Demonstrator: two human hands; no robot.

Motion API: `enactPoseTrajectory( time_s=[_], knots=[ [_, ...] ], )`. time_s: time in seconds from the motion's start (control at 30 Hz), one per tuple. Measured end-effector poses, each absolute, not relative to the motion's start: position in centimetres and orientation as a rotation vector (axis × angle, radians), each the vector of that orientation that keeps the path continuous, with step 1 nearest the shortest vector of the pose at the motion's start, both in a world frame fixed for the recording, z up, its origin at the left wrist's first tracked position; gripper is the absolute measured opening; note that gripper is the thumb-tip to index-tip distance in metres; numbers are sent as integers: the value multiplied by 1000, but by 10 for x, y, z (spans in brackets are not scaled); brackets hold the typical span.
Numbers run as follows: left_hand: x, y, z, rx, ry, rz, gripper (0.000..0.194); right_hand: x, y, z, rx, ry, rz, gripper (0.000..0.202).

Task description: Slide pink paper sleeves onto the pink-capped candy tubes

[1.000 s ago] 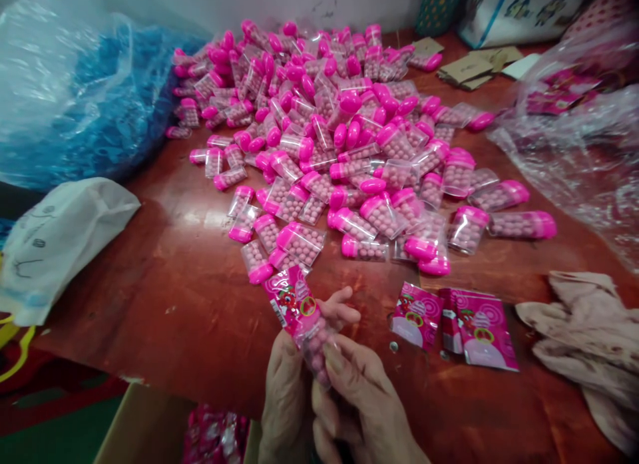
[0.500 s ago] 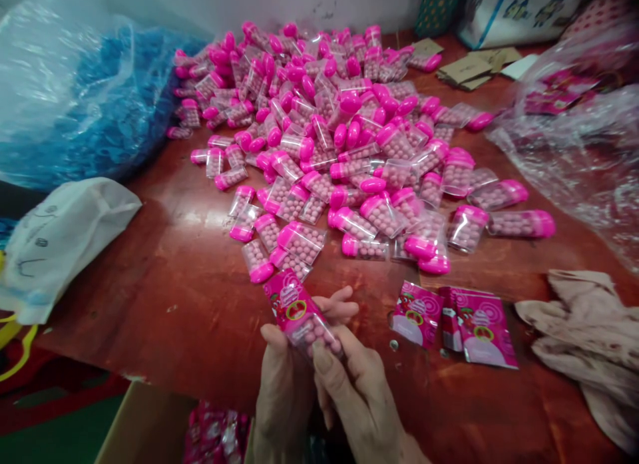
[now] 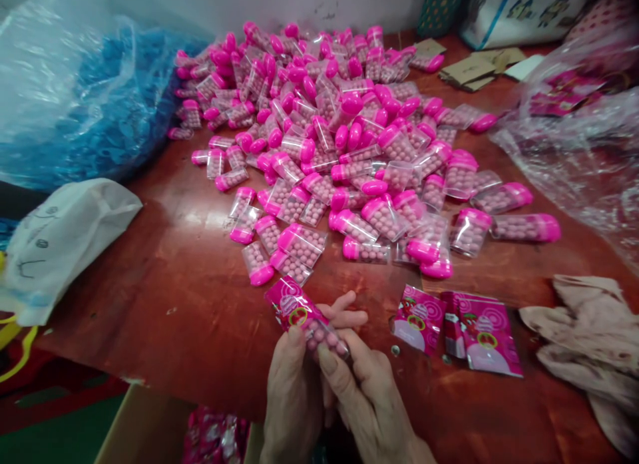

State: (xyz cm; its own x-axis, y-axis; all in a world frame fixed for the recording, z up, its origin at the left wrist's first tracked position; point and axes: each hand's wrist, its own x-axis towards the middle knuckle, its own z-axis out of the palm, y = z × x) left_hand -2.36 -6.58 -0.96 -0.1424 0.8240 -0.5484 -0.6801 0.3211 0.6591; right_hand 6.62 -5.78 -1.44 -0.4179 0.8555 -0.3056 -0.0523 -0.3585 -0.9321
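Note:
A clear container of pink balls (image 3: 319, 332) is partly covered by a shiny pink printed sleeve (image 3: 289, 303). My left hand (image 3: 294, 391) holds it from the left, its thumb on the sleeve's lower edge and some fingers reaching behind. On the right, my right hand (image 3: 364, 384) grips the container's lower end between thumb and fingers. Beyond both hands lies a large heap of clear containers with pink caps (image 3: 324, 111). More flat pink sleeves (image 3: 418, 317) rest on the table to the right of my hands, some in a stack (image 3: 489, 334).
A bag of blue pieces (image 3: 134, 84) stands at the back left, above a white mask-like cloth (image 3: 70, 237). A beige cloth (image 3: 589, 344) and clear plastic (image 3: 589, 151) are on the right. Below the table's front edge, a cardboard box (image 3: 144, 424) holds pink packets.
My left thumb has come down onto the sleeve, where it was off to the side before. The held container has shifted slightly right and tilted more.

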Motion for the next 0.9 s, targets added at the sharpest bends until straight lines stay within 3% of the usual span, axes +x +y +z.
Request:
enactPoseTrajectory(
  time_s=[0.1,0.37,0.6,0.77,0.9],
  knots=[
    [-30,-66,-11,134,1060,1404,42,66,-62,-18,-1205,-1261,1871,37],
    [-27,-68,-14,110,1119,1453,30,60,-67,-16,-1285,-1302,1673,35],
    [-28,-69,-14,99,1097,1387,44,54,-65,-19,-1189,-1093,1843,38],
    [-30,-68,-17,197,1165,1369,23,54,-69,-20,-1319,-1200,1690,37],
    [-25,-69,-14,261,1242,1352,27,56,-72,-20,-1381,-1334,1544,36]
  ],
)
